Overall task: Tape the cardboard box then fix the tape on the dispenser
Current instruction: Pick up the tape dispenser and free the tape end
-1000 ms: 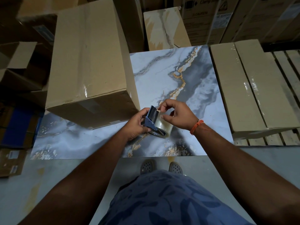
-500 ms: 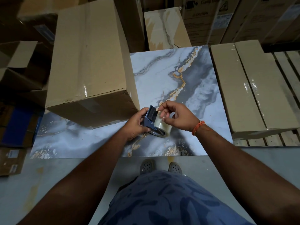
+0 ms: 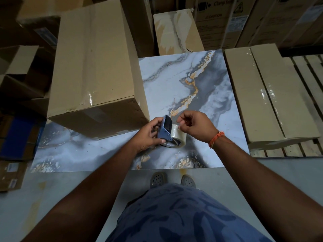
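- Holding the tape dispenser (image 3: pixel 165 131) in a closed grip, the left hand (image 3: pixel 148 135) keeps the blue frame just above the marbled counter (image 3: pixel 174 81), thumb on the near side of the frame and fingers curled behind it.
- Right hand (image 3: pixel 195 126) is pinched shut, thumb against forefinger, just above the clear tape roll (image 3: pixel 176 137); it appears to hold the loose tape end, though the film itself is too transparent to confirm.
- Cardboard box (image 3: pixel 94 67) lies on the counter, to the left of and beyond both hands, its near corner close to the left hand. A shiny tape strip shows at its top near edge, so the box step is judged done; the dispenser fix is judged in progress.
- Risk one: the free end may fold back and stick to the roll or to itself if the pinch slackens, since clear film is hard to find again.
- Risk two: the film may tear or stretch crooked if pulled at an angle to the frame, leaving it off the blade.
- Risk three: fingers pass close to the frame's cutting edge; a slip of the right hand toward it could nick a fingertip.
- Roll sits in the frame, directly below the right hand and touching the left hand's side of the dispenser.
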The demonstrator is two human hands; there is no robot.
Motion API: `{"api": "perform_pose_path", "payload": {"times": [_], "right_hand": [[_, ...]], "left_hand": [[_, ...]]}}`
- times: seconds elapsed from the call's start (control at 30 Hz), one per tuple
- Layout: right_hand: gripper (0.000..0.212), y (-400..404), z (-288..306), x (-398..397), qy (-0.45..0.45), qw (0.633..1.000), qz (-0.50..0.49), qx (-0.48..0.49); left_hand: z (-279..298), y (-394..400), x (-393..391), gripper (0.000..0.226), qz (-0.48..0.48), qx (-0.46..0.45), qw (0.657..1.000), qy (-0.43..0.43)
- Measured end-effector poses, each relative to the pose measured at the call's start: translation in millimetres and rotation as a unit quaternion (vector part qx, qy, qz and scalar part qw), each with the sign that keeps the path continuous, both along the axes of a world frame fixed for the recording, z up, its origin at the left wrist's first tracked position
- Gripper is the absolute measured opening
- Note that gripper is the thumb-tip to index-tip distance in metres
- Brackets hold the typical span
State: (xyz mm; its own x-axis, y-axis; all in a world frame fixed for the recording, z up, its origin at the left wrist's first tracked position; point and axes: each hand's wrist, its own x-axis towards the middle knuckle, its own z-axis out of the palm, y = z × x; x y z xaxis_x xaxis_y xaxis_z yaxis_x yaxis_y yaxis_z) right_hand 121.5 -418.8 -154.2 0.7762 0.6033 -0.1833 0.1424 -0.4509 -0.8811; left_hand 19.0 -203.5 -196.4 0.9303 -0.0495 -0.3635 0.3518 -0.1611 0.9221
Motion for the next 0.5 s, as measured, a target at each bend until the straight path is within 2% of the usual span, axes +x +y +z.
{"api": "perform_pose_path", "payload": {"times": [0.07, 0.13, 0.2, 0.27, 0.37, 0.43, 0.5], "right_hand": [[0.026, -2.0, -1.0, -0.1, 0.018, 0.998, -0.037, -0.038], [0.033, -4.2, -3.3, 1.6, 0.080, 0.990, -0.080, -0.082], [0.023, -7.5, -5.6, 3.1, 0.151, 0.977, -0.113, -0.101], [0.014, -10.9, -6.6, 4.2, 0.209, 0.964, -0.143, -0.082], [0.019, -14.9, -7.6, 3.3, 0.279, 0.945, -0.161, -0.060], [0.020, -15.3, -7.1, 0.3, 0.303, 0.938, -0.157, -0.052], [0.022, -14.8, -7.4, -3.0, 0.311, 0.937, -0.155, -0.032]], "left_hand": [[-2.8, -1.4, -0.8, 0.075, -0.004, 0.001, 1.000, -0.010], [-6.2, -3.2, -1.4, 0.073, -0.005, -0.001, 1.000, -0.022], [-8.4, -5.8, -2.0, 0.072, -0.007, -0.002, 1.000, -0.027], [-10.5, -8.9, -3.0, 0.072, -0.010, -0.004, 1.000, -0.027], [-14.8, -14.1, -4.2, 0.083, -0.011, 0.007, 1.000, -0.015], [-17.4, -15.5, -3.6, 0.090, -0.016, 0.045, 0.999, -0.021], [-18.4, -13.9, -2.4, 0.084, -0.023, 0.095, 0.994, -0.051]]}}
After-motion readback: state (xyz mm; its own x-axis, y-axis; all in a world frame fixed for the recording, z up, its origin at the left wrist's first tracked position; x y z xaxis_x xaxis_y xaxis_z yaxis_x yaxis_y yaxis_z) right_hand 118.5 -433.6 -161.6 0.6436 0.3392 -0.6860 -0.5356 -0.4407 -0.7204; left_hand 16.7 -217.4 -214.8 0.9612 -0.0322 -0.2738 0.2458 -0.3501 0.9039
